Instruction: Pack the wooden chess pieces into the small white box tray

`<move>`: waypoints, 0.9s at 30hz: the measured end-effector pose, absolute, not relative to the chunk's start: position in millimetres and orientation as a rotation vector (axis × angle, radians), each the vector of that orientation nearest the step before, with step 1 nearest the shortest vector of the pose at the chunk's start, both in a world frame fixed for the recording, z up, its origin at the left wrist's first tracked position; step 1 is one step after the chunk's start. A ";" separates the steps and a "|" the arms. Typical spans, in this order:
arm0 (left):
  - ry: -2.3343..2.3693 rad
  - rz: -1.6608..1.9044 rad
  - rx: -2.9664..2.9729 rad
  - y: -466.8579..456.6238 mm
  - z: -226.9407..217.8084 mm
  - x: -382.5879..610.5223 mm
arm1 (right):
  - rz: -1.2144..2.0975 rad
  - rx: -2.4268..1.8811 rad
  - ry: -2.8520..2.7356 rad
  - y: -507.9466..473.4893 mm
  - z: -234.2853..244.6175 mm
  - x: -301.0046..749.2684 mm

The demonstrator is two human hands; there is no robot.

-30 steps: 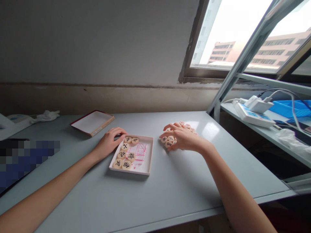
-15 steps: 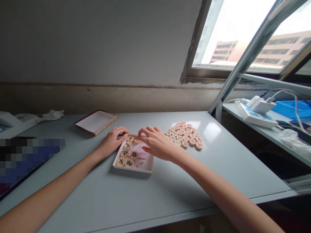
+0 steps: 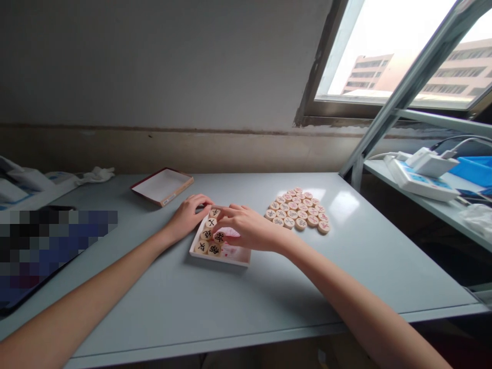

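Note:
A shallow white box point(image 3: 239, 263) lies on the table, with several round wooden Chinese chess pieces point(image 3: 214, 249) along its left side. My left hand point(image 3: 188, 215) is closed on the box's far left corner, its fingers curled at the rim. Over the inside of the box is my right hand point(image 3: 246, 227), thumb and fingers bent down around a chess piece point(image 3: 219, 237) in the second column. That hand covers the far part of the box, and its fingertips are partly hidden. A pink-printed sheet point(image 3: 229, 249) shows on the box's floor.
Many more chess pieces point(image 3: 302, 224) lie in a flat cluster right of the box. The box lid point(image 3: 163, 185) rests inside-up near the wall. A pixelated screen-like area point(image 3: 46, 256) is at left. Metal shelving with a power strip point(image 3: 421, 179) borders the right side.
My right hand has come from the box's far edge nearer to me, down to the second-column pieces. My left hand stays at the corner. The whole view has shifted slightly.

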State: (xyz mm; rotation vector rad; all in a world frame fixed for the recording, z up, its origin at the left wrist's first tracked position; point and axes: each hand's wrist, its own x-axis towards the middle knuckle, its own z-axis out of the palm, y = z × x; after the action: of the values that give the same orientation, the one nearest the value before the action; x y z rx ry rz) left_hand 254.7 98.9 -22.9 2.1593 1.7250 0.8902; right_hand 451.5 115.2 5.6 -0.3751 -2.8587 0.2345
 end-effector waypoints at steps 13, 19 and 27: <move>1.718 0.880 2.151 98.5 -23.0 254.4 | 0.308 -0.474 -2.833 116.4 10.5 459.2; 1.693 0.889 2.151 98.9 -23.7 253.7 | 0.335 -0.820 -2.837 140.4 38.5 503.4; 1.698 0.888 2.153 97.7 -22.6 254.1 | 0.341 -1.124 -2.964 153.8 36.8 525.9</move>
State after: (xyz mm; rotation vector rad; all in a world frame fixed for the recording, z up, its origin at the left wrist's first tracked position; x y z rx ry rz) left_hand 254.1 97.7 -22.6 2.1528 1.6979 0.8885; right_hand 525.9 153.8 36.8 -1.1235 -2.9643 0.3411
